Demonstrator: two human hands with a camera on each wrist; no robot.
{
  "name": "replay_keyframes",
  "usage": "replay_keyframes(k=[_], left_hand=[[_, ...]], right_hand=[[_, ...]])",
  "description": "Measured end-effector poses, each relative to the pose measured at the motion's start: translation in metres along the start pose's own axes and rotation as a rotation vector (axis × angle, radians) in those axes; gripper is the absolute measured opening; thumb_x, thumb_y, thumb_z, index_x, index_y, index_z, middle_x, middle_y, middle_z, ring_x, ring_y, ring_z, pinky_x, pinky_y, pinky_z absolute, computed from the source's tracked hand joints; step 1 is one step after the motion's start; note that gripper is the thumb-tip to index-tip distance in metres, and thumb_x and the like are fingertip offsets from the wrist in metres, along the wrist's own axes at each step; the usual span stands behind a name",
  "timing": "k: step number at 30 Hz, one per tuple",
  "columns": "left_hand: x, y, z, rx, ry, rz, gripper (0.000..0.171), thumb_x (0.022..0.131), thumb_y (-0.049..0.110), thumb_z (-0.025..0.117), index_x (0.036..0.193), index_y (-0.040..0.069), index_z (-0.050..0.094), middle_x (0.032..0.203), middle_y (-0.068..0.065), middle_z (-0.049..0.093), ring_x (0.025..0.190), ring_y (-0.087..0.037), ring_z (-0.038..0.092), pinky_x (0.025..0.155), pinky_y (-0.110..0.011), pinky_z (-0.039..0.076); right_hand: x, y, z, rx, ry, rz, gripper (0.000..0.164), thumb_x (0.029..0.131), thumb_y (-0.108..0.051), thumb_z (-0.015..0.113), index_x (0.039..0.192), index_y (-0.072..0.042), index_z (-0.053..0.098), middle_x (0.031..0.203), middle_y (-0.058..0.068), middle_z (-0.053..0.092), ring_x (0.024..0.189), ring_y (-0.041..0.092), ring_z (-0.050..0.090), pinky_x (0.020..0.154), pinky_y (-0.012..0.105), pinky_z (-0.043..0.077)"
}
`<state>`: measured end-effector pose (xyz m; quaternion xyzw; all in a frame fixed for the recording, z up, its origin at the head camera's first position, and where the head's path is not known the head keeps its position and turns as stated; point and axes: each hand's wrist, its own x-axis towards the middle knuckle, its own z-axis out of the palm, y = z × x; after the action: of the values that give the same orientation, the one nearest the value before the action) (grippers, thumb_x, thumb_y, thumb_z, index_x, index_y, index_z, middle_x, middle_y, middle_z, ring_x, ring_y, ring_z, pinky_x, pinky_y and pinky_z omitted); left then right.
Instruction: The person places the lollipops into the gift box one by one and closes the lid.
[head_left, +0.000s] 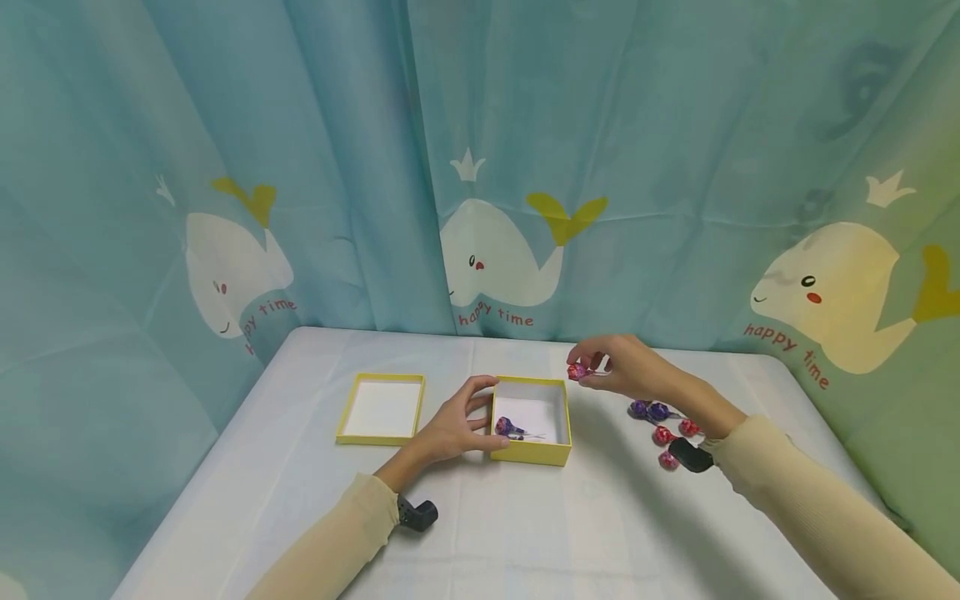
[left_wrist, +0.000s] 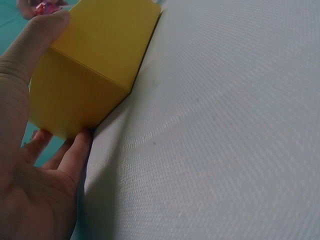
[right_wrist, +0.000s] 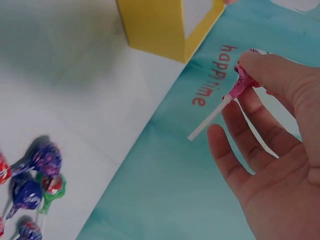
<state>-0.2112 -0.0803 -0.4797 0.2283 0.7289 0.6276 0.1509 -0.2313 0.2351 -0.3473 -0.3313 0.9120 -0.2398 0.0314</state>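
A pink-wrapped lollipop (right_wrist: pixel 243 82) is pinched between the thumb and fingertips of my right hand (head_left: pixel 626 367), its white stick pointing away from the fingers. That hand is above the table, just right of the yellow box (head_left: pixel 531 452). With the thumb at its front and the fingers along its left side, my left hand (head_left: pixel 453 422) holds the box, which stands without its lid. Inside, a purple-wrapped lollipop (head_left: pixel 505 427) lies at the front left, with more sticks beside it; how many lie there I cannot tell.
The box's yellow-edged lid (head_left: pixel 381 408) lies left of the box, white inside up. Several lollipops lie loose at the right, among them a purple one (right_wrist: pixel 47 159) and a green one (right_wrist: pixel 51 187), partly under the right forearm. A curtain (head_left: pixel 360 208) hangs behind the table.
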Motion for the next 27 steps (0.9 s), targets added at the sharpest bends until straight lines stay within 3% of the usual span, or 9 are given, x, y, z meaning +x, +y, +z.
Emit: replay_keyframes(k=[12,19,27], left_hand=[[0.0,0.0,0.0,-0.003,0.002,-0.004,0.094,0.077,0.01,0.092,0.153,0.019,0.037,0.163,-0.003,0.031,0.151,-0.028,0.033,0.112,-0.037,0.047],[0.002,-0.002,0.0,-0.006,-0.005,0.009,0.093,0.078,0.011,0.091,0.153,0.02,0.036,0.163,-0.002,0.031,0.151,-0.029,0.033,0.111,-0.038,0.048],[0.002,-0.001,-0.001,-0.003,-0.005,0.007,0.092,0.078,0.011,0.091,0.152,0.021,0.037,0.163,-0.002,0.031,0.151,-0.029,0.033,0.111,-0.039,0.048]], right_hand=[[0.021,-0.018,0.013,0.07,-0.008,-0.076,0.023,0.089,-0.006,0.08,0.11,-0.013,0.074,0.088,-0.006,0.066,0.083,0.014,0.065,0.07,0.028,0.06],[0.033,-0.019,0.027,0.142,-0.002,-0.122,0.023,0.089,-0.005,0.08,0.11,-0.01,0.073,0.094,-0.002,0.07,0.084,0.015,0.067,0.068,0.029,0.062],[0.042,-0.019,0.044,0.203,0.0,-0.118,0.024,0.089,-0.007,0.08,0.111,-0.011,0.072,0.094,-0.003,0.07,0.081,0.014,0.066,0.068,0.029,0.062]])
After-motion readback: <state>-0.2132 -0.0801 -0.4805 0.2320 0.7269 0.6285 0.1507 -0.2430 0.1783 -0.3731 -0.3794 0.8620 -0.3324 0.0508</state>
